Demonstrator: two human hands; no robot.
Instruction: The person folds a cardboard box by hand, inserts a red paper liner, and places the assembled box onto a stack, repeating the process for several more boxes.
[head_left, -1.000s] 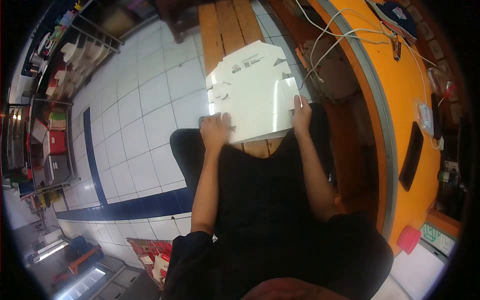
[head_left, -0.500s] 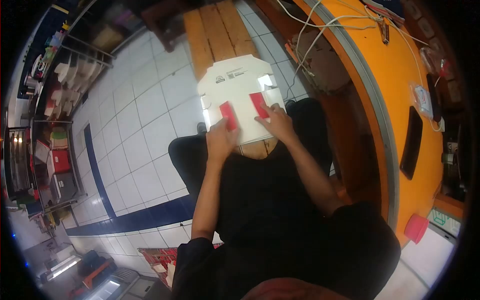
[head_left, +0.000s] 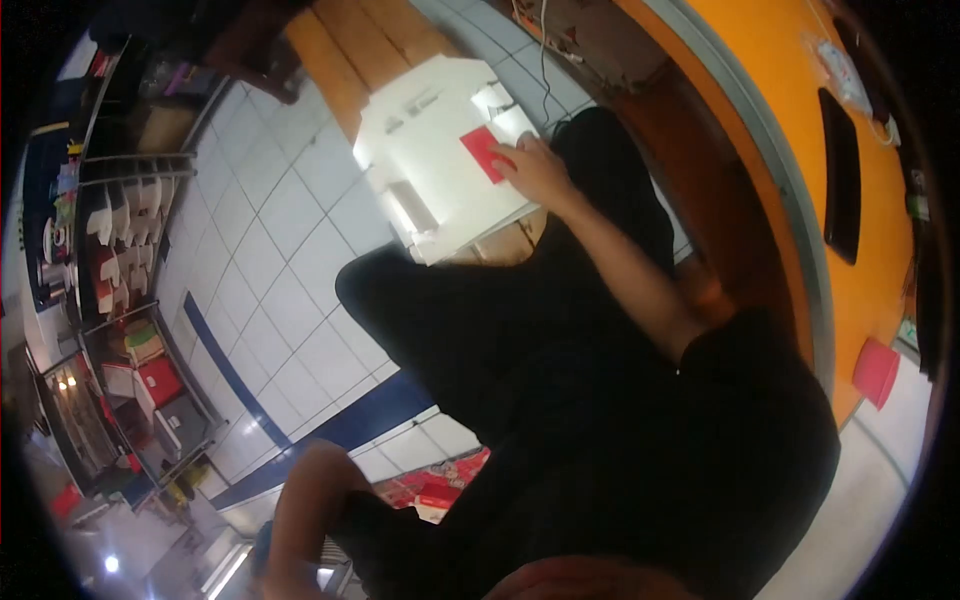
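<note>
The right hand [head_left: 535, 168] rested flat on a white carton blank [head_left: 440, 135], fingers [head_left: 508, 160] together and pressed down on a red flap [head_left: 483, 152] folded over onto the blank's white face. The hand gripped nothing — it only pressed the flap down. The blank lay unfolded on a wooden worktop [head_left: 350, 45] made of planks, its near edge overhanging the person's black-clad knees. A second flap stood partly raised near the blank's left edge, and small printed marks showed near its far edge.

The left hand was not visible. Only the left arm [head_left: 300, 500] showed, bent low at the bottom left of the view, well apart from the blank; the state of its fingers could not be told.

To the right, an orange counter [head_left: 790, 150] curved past the person, carrying a dark flat device [head_left: 842, 175] — a red cup [head_left: 876, 372] stood at the counter's near end. White floor tiles [head_left: 280, 260] with a blue stripe lay to the left, beside metal shelves [head_left: 110, 250] holding stacked boxes.
</note>
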